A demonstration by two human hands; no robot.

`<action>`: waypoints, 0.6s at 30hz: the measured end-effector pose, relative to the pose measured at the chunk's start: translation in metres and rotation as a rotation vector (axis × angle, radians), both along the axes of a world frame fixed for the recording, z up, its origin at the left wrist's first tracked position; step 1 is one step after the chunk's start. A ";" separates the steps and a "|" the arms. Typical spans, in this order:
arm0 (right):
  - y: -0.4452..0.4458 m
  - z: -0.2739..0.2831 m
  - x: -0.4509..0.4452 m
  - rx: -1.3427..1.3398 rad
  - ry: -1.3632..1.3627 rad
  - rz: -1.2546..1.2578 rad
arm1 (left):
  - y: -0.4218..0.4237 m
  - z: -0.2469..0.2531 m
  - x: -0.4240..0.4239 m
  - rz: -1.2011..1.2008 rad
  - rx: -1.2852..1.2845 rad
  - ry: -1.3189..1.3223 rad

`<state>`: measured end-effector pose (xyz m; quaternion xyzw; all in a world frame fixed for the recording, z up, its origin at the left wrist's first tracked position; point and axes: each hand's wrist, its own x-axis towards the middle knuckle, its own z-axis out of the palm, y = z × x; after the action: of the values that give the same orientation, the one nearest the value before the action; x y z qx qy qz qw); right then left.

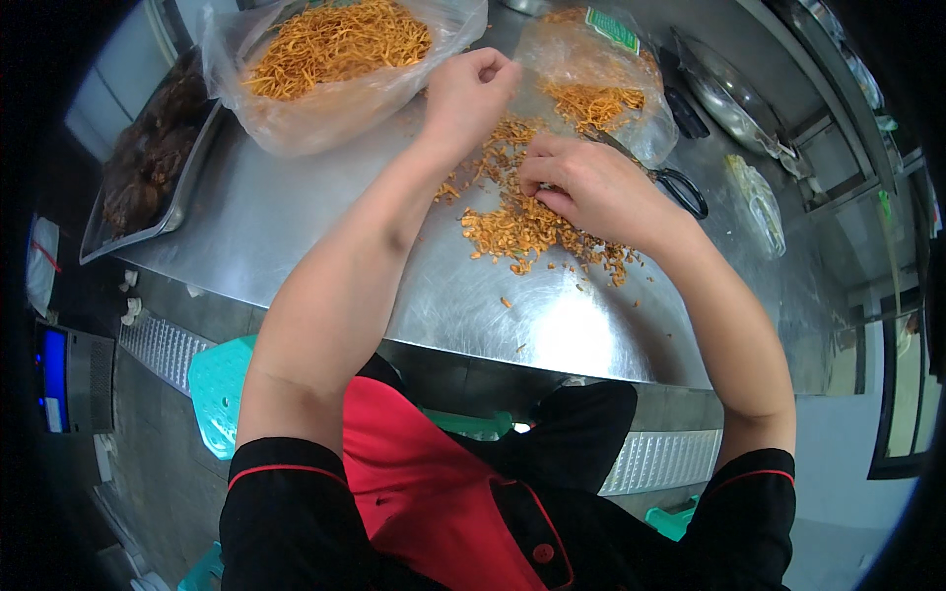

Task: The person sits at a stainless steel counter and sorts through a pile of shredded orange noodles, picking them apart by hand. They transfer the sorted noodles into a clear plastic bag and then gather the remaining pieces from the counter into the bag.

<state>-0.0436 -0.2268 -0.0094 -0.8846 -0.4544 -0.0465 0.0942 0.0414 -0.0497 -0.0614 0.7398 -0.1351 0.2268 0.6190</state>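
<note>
Orange-brown short dried pieces (510, 233), which look like bits of dried cordyceps, lie in a loose heap on the steel table (488, 314). My right hand (595, 185) is over this heap, its bent fingertips among the pieces; what they hold is hidden. My left hand (469, 92) is raised at the heap's far side, beside an open clear plastic bag (295, 129) full of long orange dried strands (344, 48). Its fingers are curled, and whether they pinch anything does not show. Just beyond my right hand lie black-handled scissors (680, 192), blades partly hidden by the hand.
A second plastic bag (650, 137) of orange strands, with a green label, lies at the far right. Nearby are a metal bowl (728, 103) and a folded plastic packet (757, 203). A metal tray (174, 199) of dark brown lumps sits left. Below is a turquoise stool (218, 384).
</note>
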 end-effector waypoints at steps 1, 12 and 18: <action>-0.001 0.000 0.000 0.003 -0.001 -0.007 | 0.000 0.000 0.000 -0.004 -0.008 0.004; -0.009 0.008 -0.010 0.218 0.280 -0.139 | 0.002 0.002 -0.002 -0.035 0.044 0.068; -0.011 0.009 -0.010 0.210 0.145 -0.113 | 0.007 0.003 -0.002 -0.041 0.051 0.081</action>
<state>-0.0533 -0.2374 -0.0004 -0.8950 -0.3886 -0.0349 0.2162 0.0396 -0.0431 -0.0585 0.7610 -0.1307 0.1804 0.6094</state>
